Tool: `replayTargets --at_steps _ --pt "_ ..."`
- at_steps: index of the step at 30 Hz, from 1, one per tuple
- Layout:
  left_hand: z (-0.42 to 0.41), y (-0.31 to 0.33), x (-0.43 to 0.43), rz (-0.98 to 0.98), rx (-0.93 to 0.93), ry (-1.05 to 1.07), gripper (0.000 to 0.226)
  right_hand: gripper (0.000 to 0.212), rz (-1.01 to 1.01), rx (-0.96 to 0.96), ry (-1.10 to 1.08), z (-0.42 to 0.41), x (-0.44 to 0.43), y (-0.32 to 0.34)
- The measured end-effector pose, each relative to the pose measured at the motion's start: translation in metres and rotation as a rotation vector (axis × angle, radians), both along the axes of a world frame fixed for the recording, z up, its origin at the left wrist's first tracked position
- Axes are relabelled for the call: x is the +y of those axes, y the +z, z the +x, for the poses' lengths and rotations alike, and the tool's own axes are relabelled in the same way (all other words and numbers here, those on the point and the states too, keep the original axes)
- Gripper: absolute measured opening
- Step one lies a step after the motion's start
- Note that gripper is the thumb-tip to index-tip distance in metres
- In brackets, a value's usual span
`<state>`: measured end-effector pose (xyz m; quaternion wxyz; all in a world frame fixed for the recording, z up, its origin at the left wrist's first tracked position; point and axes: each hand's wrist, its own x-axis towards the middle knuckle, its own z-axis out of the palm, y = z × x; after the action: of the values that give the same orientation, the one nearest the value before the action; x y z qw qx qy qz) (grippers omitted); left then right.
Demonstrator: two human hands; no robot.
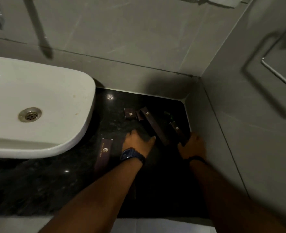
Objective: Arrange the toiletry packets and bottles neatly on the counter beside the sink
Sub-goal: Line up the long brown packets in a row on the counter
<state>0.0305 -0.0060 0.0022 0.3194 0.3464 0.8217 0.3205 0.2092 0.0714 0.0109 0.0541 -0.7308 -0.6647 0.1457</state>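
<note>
On the black counter (115, 115) right of the sink lie several dark brown toiletry packets with small gold logos. A small square packet (130, 113) sits at the back. A long box (154, 125) runs diagonally toward me, and my left hand (138, 142) rests flat at its near end, fingers spread, thumb touching it. My right hand (191, 145) is closed around the near end of another brown packet (176, 128) by the right wall. A long flat packet (104, 153) lies alone near the sink's front edge. Something dark green (168, 115), too dim to identify, stands behind.
The white basin (43, 98) with its metal drain (30, 114) fills the left. Grey tiled walls (239, 115) close the counter at the back and right. A metal towel bar (280, 76) hangs on the right wall. A dark watch is on my left wrist.
</note>
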Motion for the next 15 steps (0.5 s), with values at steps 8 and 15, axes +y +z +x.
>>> replayTargets --at_steps 8,15 --pt "0.047 -0.013 0.094 -0.017 -0.086 0.165 0.109 0.055 -0.144 0.078 0.039 0.010 0.048 -0.026" --pt "0.055 -0.019 0.101 -0.019 -0.074 0.146 0.086 0.045 -0.154 0.173 0.058 0.007 0.043 -0.032"
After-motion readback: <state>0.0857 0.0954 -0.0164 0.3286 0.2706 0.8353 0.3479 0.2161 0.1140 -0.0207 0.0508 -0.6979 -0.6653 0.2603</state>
